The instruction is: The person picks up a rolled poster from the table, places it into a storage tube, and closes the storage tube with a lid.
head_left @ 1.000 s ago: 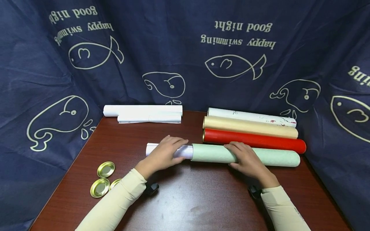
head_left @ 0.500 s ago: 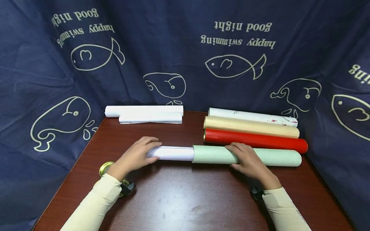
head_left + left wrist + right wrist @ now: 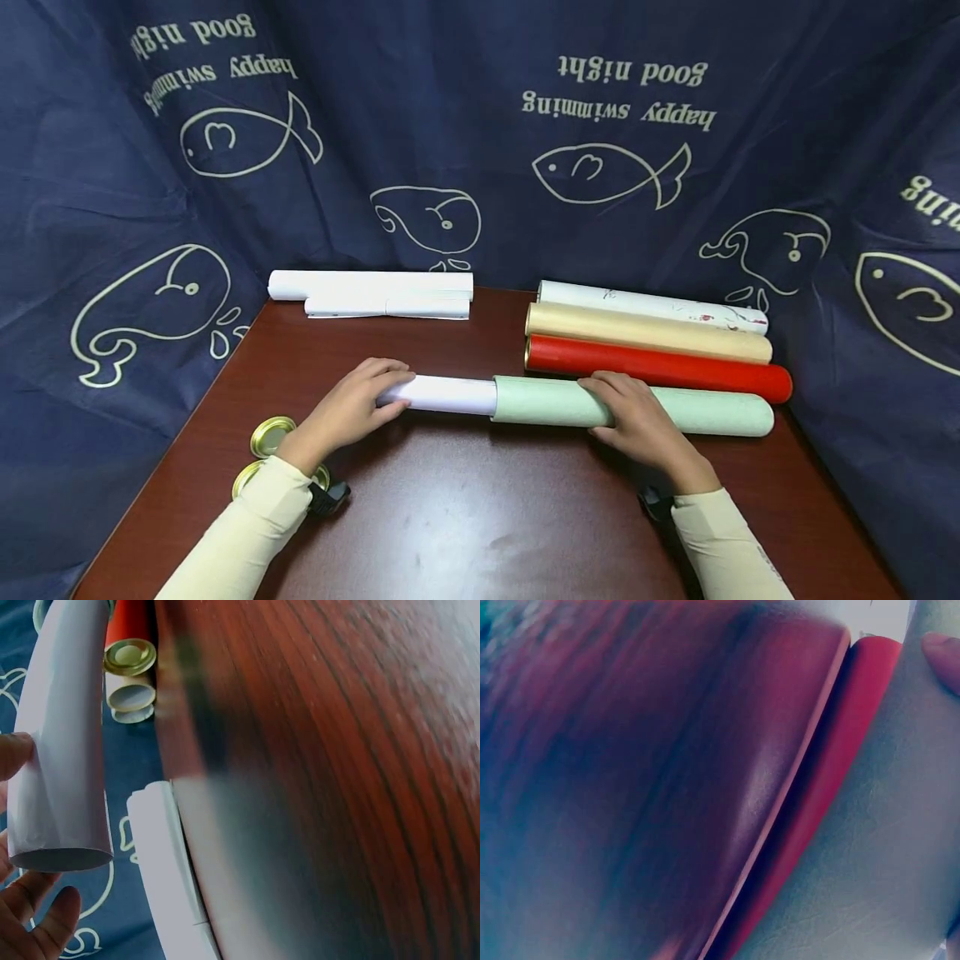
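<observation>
A white paper roll (image 3: 450, 394) sticks out of the left end of a pale green cardboard tube (image 3: 540, 401), both lying crosswise on the table. My left hand (image 3: 352, 408) holds the roll near its outer end, thumb on the near side and fingers over the far side. The left wrist view shows that hollow end of the roll (image 3: 60, 787), with the thumb (image 3: 13, 754) against its side and fingertips close by the end. Midway along the tube, my right hand (image 3: 637, 425) grips it from above. In the right wrist view the tube (image 3: 862, 847) fills the right side.
Behind the green tube lie a red tube (image 3: 675, 364), a tan tube (image 3: 645, 330) and a white patterned tube (image 3: 645, 304). White paper rolls (image 3: 367, 286) rest at the back left. Gold metal lids (image 3: 272, 435) lie by my left forearm. Dark blue cloth (image 3: 480, 125) surrounds the table (image 3: 465, 517).
My left hand has slid left along the paper roll to its outer end, mostly in the first half second. The right hand and the green tube stay nearly in place.
</observation>
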`<control>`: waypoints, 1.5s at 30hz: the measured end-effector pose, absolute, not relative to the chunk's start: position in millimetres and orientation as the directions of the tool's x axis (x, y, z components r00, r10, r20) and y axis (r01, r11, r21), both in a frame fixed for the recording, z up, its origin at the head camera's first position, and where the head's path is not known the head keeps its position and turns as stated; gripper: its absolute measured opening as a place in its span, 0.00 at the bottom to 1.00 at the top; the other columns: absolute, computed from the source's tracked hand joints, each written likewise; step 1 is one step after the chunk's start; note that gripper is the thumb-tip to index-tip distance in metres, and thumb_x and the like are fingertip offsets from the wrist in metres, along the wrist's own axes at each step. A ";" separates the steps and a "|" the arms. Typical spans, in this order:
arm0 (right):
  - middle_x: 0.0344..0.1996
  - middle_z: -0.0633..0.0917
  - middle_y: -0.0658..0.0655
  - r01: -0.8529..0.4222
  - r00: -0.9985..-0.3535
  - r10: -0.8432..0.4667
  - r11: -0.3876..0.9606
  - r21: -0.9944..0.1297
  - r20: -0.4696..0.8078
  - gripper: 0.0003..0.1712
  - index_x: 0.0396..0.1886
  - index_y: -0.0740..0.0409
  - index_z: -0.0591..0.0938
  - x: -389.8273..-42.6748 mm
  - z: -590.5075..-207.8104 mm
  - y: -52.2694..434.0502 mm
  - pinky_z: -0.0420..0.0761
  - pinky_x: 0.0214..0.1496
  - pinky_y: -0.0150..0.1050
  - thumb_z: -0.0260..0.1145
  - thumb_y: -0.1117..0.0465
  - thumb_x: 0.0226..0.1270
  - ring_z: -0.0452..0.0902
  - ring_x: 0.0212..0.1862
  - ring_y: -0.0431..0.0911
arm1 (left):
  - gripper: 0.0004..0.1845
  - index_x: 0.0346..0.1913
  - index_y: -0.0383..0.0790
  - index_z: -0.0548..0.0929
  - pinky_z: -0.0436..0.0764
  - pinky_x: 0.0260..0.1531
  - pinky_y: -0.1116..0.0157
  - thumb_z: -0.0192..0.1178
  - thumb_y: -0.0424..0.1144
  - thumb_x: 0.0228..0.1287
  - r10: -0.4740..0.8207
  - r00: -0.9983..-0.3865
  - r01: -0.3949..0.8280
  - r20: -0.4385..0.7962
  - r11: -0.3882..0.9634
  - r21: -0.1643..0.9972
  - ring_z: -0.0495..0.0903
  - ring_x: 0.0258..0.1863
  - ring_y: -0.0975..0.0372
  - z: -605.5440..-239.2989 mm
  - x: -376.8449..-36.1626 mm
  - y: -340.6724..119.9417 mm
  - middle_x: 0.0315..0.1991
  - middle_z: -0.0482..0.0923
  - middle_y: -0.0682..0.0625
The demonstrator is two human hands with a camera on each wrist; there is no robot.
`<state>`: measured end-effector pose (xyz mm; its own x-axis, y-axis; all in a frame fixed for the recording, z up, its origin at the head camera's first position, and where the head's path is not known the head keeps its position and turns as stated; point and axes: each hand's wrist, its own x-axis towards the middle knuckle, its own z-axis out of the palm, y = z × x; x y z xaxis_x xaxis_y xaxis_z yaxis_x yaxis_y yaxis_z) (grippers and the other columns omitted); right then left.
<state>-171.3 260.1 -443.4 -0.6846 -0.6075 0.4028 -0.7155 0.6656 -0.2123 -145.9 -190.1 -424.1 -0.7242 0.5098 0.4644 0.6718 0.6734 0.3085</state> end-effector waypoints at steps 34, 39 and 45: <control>0.56 0.79 0.59 -0.722 -0.680 -0.614 0.655 -0.222 0.402 0.43 0.61 0.56 0.77 -169.6 -441.0 257.9 0.69 0.60 0.58 0.83 0.62 0.39 0.73 0.58 0.56 | 0.19 0.52 0.39 0.85 0.77 0.54 0.58 0.73 0.41 0.59 0.533 -0.682 0.721 0.501 0.606 0.337 0.77 0.53 0.57 -430.4 -150.4 -121.1 0.53 0.81 0.48; 0.56 0.78 0.60 -0.720 -0.681 -0.609 0.659 -0.220 0.406 0.43 0.61 0.57 0.77 -169.6 -439.3 257.6 0.68 0.60 0.59 0.83 0.62 0.39 0.72 0.59 0.57 | 0.19 0.52 0.40 0.86 0.77 0.55 0.58 0.72 0.41 0.59 0.531 -0.677 0.726 0.510 0.594 0.345 0.77 0.54 0.57 -428.2 -153.4 -112.0 0.53 0.81 0.48; 0.56 0.79 0.59 -0.720 -0.682 -0.608 0.656 -0.228 0.406 0.43 0.61 0.56 0.77 -169.0 -440.0 255.5 0.69 0.60 0.59 0.83 0.63 0.39 0.73 0.59 0.56 | 0.19 0.52 0.38 0.85 0.77 0.55 0.58 0.73 0.39 0.59 0.513 -0.696 0.715 0.502 0.561 0.418 0.77 0.54 0.56 -431.0 -152.6 -103.7 0.53 0.80 0.47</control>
<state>-169.0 255.5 -440.0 -0.6824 -0.6080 0.4057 -0.7197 0.6558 -0.2279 -152.6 -103.7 -431.0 -0.6963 0.5129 0.5020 0.7146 0.5608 0.4182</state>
